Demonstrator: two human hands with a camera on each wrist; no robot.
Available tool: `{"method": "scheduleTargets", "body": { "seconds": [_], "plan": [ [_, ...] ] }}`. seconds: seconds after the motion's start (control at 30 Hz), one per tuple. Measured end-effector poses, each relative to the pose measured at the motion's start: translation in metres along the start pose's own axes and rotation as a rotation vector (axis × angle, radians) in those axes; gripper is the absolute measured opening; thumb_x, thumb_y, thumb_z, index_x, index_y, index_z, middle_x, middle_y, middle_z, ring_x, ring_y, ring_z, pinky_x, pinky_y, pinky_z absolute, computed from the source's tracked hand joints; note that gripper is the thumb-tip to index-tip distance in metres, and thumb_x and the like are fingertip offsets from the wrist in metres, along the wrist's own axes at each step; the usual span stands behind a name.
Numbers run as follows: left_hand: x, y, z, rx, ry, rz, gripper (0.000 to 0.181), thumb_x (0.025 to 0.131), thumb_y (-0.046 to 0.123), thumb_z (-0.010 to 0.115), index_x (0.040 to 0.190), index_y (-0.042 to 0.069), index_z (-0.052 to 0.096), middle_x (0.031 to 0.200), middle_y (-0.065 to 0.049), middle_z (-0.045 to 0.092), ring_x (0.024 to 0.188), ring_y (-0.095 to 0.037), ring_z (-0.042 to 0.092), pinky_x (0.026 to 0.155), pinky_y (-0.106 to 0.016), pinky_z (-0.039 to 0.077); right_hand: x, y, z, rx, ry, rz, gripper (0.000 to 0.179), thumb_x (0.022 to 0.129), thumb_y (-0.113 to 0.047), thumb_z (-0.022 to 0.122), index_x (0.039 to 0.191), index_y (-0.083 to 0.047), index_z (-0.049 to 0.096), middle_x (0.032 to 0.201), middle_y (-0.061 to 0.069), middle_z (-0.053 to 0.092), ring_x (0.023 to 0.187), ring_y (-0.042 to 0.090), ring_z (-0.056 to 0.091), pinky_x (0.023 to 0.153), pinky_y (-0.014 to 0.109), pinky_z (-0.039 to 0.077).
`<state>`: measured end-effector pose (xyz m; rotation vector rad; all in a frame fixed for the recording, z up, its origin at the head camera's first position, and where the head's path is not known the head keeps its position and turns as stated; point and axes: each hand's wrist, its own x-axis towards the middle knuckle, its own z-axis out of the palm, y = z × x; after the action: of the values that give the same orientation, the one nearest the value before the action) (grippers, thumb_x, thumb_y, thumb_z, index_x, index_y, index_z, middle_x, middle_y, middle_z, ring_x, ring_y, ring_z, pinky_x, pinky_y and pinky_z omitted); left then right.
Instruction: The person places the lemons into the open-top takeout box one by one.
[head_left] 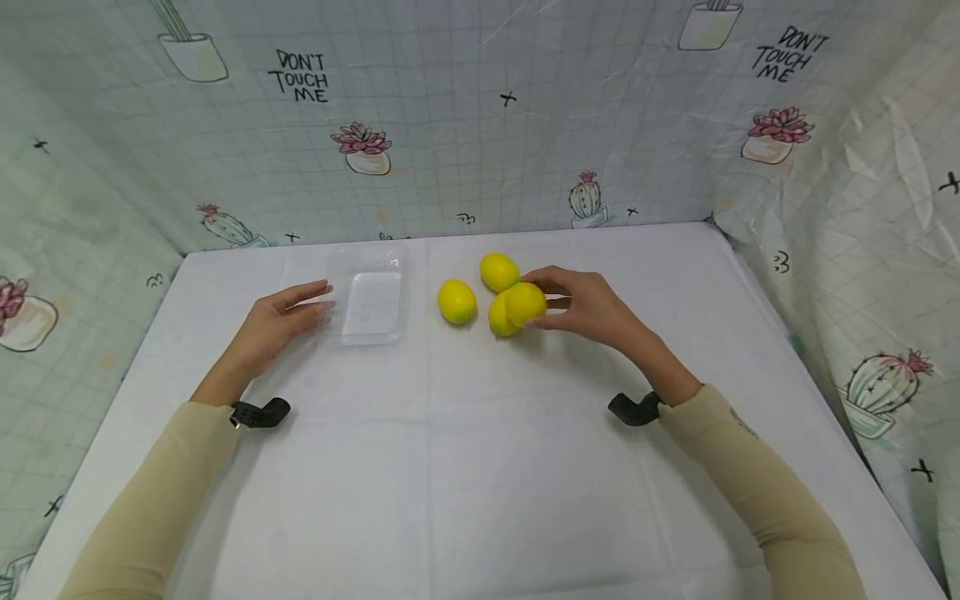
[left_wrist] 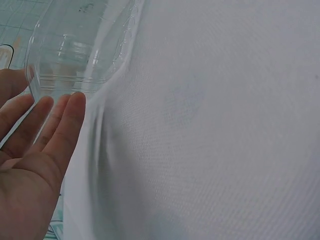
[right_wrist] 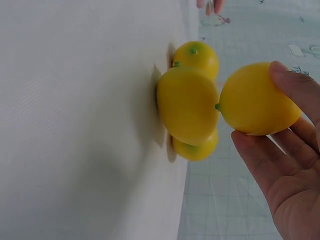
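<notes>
My right hand holds a yellow lemon between thumb and fingers, raised off the cloth. In the right wrist view the held lemon has its small green tip towards the other lemons. Just below it in the head view sits a second lemon, partly covered by it. A third lemon lies behind, and another lemon rests to the left. On the left, a clear plastic container stands on the table. My left hand is at its left side, fingers extended; in the left wrist view fingertips reach the container wall.
A white cloth covers the table. Printed curtains with cactus drawings hang behind the table and along both sides. Each wrist carries a black camera mount.
</notes>
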<state>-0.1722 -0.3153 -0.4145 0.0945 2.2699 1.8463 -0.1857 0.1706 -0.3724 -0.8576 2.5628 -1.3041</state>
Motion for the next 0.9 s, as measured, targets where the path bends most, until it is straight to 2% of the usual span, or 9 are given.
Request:
{"method": "scheduleTargets", "body": {
  "seconds": [0.27,0.57,0.83,0.9],
  "plan": [
    [0.002,-0.001,0.001,-0.02,-0.004,-0.016,0.057,0.103,0.015,0.062,0.154,0.004,0.042,0.161,-0.018,0.037,0.123,-0.008,0.063,0.097,-0.024,0.055,0.011,-0.009,0.002,0.02,-0.012,-0.003,0.059,0.084,-0.017,0.086,0.138,-0.011,0.061,0.139,0.005,0.061,0.124,0.026,0.062,0.099,0.047,0.057],
    [0.003,0.0,0.002,-0.038,-0.005,-0.028,0.058,0.102,0.017,0.064,0.154,0.005,0.042,0.16,-0.017,0.038,0.123,-0.01,0.063,0.097,-0.026,0.056,0.026,-0.017,0.008,0.011,-0.014,-0.03,0.059,0.084,-0.026,0.086,0.137,-0.014,0.062,0.142,0.002,0.06,0.124,0.022,0.063,0.099,0.038,0.058],
    [0.003,-0.001,0.0,-0.04,-0.007,-0.041,0.059,0.102,0.017,0.064,0.155,0.006,0.042,0.161,-0.017,0.037,0.123,-0.011,0.063,0.098,-0.027,0.056,0.037,-0.024,0.011,0.033,-0.019,-0.07,0.06,0.084,-0.027,0.086,0.137,-0.014,0.062,0.139,0.001,0.062,0.123,0.022,0.063,0.1,0.047,0.056],
    [0.003,-0.001,0.001,-0.046,-0.009,-0.037,0.059,0.101,0.016,0.064,0.155,0.006,0.042,0.161,-0.018,0.037,0.124,-0.012,0.063,0.098,-0.028,0.056,0.04,-0.026,0.012,0.027,-0.017,-0.076,0.06,0.084,-0.027,0.086,0.137,-0.015,0.062,0.136,0.001,0.063,0.122,0.02,0.063,0.1,0.046,0.057]
  ]
}}
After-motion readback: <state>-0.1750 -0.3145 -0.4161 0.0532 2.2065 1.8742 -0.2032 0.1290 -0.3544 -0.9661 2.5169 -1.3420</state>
